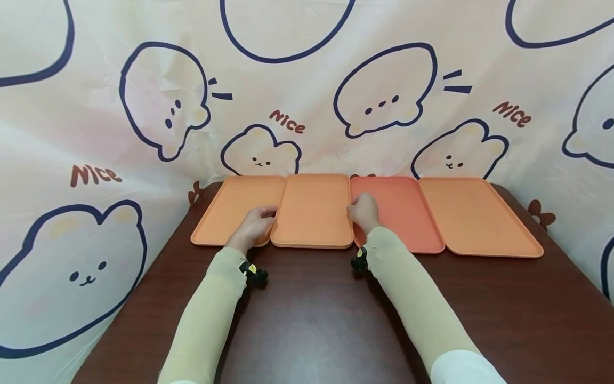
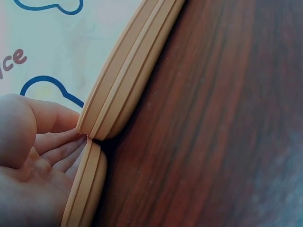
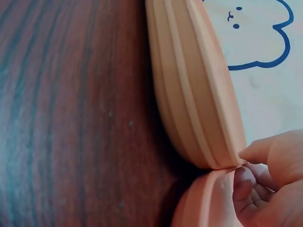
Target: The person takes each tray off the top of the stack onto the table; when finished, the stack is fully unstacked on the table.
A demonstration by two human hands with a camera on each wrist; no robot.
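Observation:
Two orange trays, one on the other, form a stack (image 1: 314, 213) in the middle of the row. At the stack's left edge my left hand (image 1: 254, 225) pinches the rim, partly over the left orange tray (image 1: 235, 200). My right hand (image 1: 363, 210) pinches the opposite rim, its knuckles above the coral-pink tray (image 1: 398, 208). In the left wrist view the stack (image 2: 118, 75) shows two layered rims, with the fingers (image 2: 52, 146) in the seam between neighbouring trays. The right wrist view shows curled fingers (image 3: 260, 179) against the corner of the stack (image 3: 189, 85).
Another orange tray (image 1: 479, 213) lies at the right end of the row. All of them stand along the far side of a dark brown wooden table (image 1: 307, 320). A cloth printed with cartoon bears (image 1: 312, 96) hangs behind and beside the table.

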